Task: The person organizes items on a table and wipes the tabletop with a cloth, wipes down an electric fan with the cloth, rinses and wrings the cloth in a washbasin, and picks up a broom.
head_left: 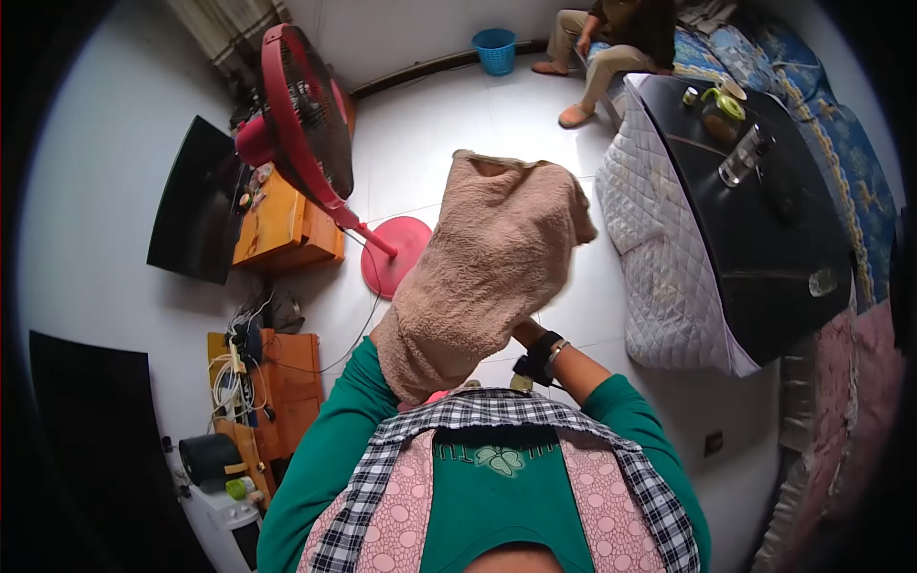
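A fuzzy brown cloth (pixel 497 234), towel-like or a fleece garment, hangs spread out in front of me above the floor. Its near end covers my left hand and wrist, so only the green left sleeve (pixel 344 411) shows leading into it. Beside the cloth's lower right edge is my right hand (pixel 526 331), with a black band (pixel 541 351) and a bracelet at the wrist. The cloth hides the fingers of that hand, so its grip cannot be seen.
A red standing fan (pixel 287 124) with a round base (pixel 396 256) is at left, near a wooden cabinet (pixel 272 224) and a television (pixel 196 201). Right, a quilt-draped table (pixel 793 239) bears a jug (pixel 723 116) and a glass. Behind, a person (pixel 616 57) sits near a blue basket (pixel 495 53).
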The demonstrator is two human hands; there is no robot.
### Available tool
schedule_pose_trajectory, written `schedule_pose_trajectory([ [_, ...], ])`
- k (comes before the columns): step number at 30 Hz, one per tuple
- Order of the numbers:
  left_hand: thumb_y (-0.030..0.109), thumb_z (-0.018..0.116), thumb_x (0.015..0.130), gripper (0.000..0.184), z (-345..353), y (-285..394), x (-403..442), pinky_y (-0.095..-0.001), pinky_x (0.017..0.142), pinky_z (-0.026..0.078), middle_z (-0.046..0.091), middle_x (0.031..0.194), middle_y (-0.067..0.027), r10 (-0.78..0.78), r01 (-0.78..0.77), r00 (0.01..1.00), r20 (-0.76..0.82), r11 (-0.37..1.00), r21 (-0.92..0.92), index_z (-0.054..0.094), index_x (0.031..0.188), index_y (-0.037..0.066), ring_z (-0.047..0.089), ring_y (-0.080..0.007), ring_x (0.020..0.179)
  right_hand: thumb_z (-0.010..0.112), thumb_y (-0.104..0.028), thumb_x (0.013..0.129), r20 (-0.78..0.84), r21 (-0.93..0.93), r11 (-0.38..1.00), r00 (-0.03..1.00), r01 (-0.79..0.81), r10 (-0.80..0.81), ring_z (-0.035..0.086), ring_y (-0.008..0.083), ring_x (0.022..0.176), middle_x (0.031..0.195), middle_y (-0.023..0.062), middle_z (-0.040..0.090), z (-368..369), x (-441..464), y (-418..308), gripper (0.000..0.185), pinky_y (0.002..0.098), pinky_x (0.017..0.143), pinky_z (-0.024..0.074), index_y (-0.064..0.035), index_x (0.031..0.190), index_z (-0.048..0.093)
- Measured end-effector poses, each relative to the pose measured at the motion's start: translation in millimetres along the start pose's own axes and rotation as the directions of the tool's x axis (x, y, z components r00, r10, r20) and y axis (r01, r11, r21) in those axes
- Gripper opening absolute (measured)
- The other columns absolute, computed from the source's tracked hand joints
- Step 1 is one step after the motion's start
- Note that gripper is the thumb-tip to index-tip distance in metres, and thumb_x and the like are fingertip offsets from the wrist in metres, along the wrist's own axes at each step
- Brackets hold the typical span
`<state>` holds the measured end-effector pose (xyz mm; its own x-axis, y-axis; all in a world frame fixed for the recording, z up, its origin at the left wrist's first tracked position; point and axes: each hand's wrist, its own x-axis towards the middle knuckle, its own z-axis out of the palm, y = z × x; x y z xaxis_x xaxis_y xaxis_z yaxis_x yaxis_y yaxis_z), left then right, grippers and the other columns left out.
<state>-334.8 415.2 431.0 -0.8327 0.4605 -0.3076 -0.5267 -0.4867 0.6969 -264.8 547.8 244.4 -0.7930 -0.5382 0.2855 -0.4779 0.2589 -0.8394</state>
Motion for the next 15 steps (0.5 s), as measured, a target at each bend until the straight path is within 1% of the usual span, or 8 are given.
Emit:
schedule_pose_trajectory([
  [2, 0.023, 0.066, 0.081, 0.041, -11.8, 7.8, -11.4, -0.0313, 0.080, 0.046, 0.061, 0.099, -0.0063, -0.070, 0.070, 0.998, -0.011, 0.978, 0.196, 0.055, 0.114, 0.000, 0.056, -0.0145, 0.089, 0.056, -0.018, 0.088, 0.045, 0.396, 0.885, 0.968, -0.244, 0.247, 0.050, 0.0253, 0.116, 0.125, 0.0184, 0.052, -37.8, 1.7, -34.8, 0.037, 0.0340, 0.096, 0.0416, -0.0033, 0.122, 0.050],
  [3, 0.022, 0.067, 0.081, 0.042, -17.5, 10.7, -19.0, -0.0312, 0.079, 0.046, 0.061, 0.099, -0.0063, -0.101, 0.103, 0.995, -0.021, 0.948, 0.301, 0.055, 0.114, 0.000, 0.057, -0.0142, 0.089, 0.056, -0.018, 0.088, 0.081, 0.592, 0.747, 0.944, -0.304, 0.320, 0.050, 0.0249, 0.116, 0.125, 0.0182, 0.052, -56.4, 2.7, -47.7, 0.038, 0.0337, 0.097, 0.0414, -0.0034, 0.122, 0.049],
  [5, 0.020, 0.067, 0.080, 0.043, -31.5, 15.7, -34.7, -0.0310, 0.078, 0.047, 0.061, 0.099, -0.0064, -0.144, 0.144, 0.989, -0.041, 0.846, 0.514, 0.055, 0.115, -0.001, 0.057, -0.0137, 0.088, 0.057, -0.017, 0.088, 0.171, 0.893, 0.329, 0.909, -0.306, 0.381, 0.049, 0.0241, 0.116, 0.125, 0.0177, 0.051, -93.9, 14.1, -69.8, 0.039, 0.0332, 0.097, 0.0409, -0.0036, 0.123, 0.048],
  [7, 0.019, 0.068, 0.080, 0.044, -48.7, 17.4, -50.9, -0.0308, 0.077, 0.047, 0.062, 0.098, -0.0064, -0.159, 0.168, 0.984, -0.081, 0.679, 0.715, 0.054, 0.116, -0.002, 0.057, -0.0131, 0.087, 0.058, -0.017, 0.087, 0.239, 0.969, -0.135, 0.912, -0.205, 0.334, 0.049, 0.0233, 0.116, 0.125, 0.0173, 0.051, -125.1, 30.9, -88.6, 0.041, 0.0326, 0.098, 0.0403, -0.0038, 0.124, 0.047],
  [10, 0.017, 0.069, 0.079, 0.045, -83.6, 15.4, -78.1, -0.0304, 0.075, 0.048, 0.062, 0.097, -0.0065, 0.036, 0.190, 0.975, -0.221, 0.386, 0.903, 0.054, 0.117, -0.002, 0.058, -0.0123, 0.085, 0.059, -0.016, 0.087, 0.276, 0.588, -0.809, 0.939, 0.005, 0.207, 0.048, 0.0221, 0.116, 0.125, 0.0166, 0.051, -160.5, 66.9, -115.8, 0.043, 0.0318, 0.099, 0.0396, -0.0042, 0.126, 0.045],
  [11, 0.016, 0.069, 0.079, 0.046, -89.7, 18.3, -95.4, -0.0303, 0.075, 0.049, 0.062, 0.097, -0.0066, 0.192, 0.197, 0.939, -0.284, 0.377, 0.905, 0.054, 0.117, -0.003, 0.058, -0.0120, 0.085, 0.059, -0.016, 0.087, 0.272, 0.416, -0.908, 0.947, 0.046, 0.172, 0.048, 0.0217, 0.116, 0.125, 0.0164, 0.051, -170.5, 79.8, -126.2, 0.044, 0.0315, 0.099, 0.0393, -0.0043, 0.127, 0.044],
  [13, 0.009, 0.064, 0.079, 0.040, -78.4, 26.0, -131.8, -0.0232, 0.070, 0.046, 0.056, 0.086, -0.0016, 0.616, -0.076, 0.710, -0.342, 0.550, 0.832, 0.053, 0.115, -0.004, 0.054, -0.0075, 0.080, 0.060, -0.016, 0.087, 0.239, 0.128, -0.987, 0.963, 0.092, 0.120, 0.048, 0.0209, 0.116, 0.125, 0.0159, 0.051, -189.0, 102.8, -142.9, 0.046, 0.0309, 0.100, 0.0388, -0.0045, 0.128, 0.043],
  [15, 0.008, 0.066, 0.076, 0.054, -71.2, 69.0, -140.1, -0.0241, 0.072, 0.046, 0.055, 0.088, -0.0054, 0.784, -0.219, 0.533, -0.317, 0.490, 0.844, 0.047, 0.124, -0.007, 0.055, -0.0103, 0.081, 0.061, -0.016, 0.086, 0.209, -0.094, -0.991, 0.975, 0.095, 0.074, 0.048, 0.0201, 0.117, 0.125, 0.0155, 0.051, -205.3, 128.3, -159.0, 0.048, 0.0303, 0.101, 0.0382, -0.0047, 0.129, 0.042],
])
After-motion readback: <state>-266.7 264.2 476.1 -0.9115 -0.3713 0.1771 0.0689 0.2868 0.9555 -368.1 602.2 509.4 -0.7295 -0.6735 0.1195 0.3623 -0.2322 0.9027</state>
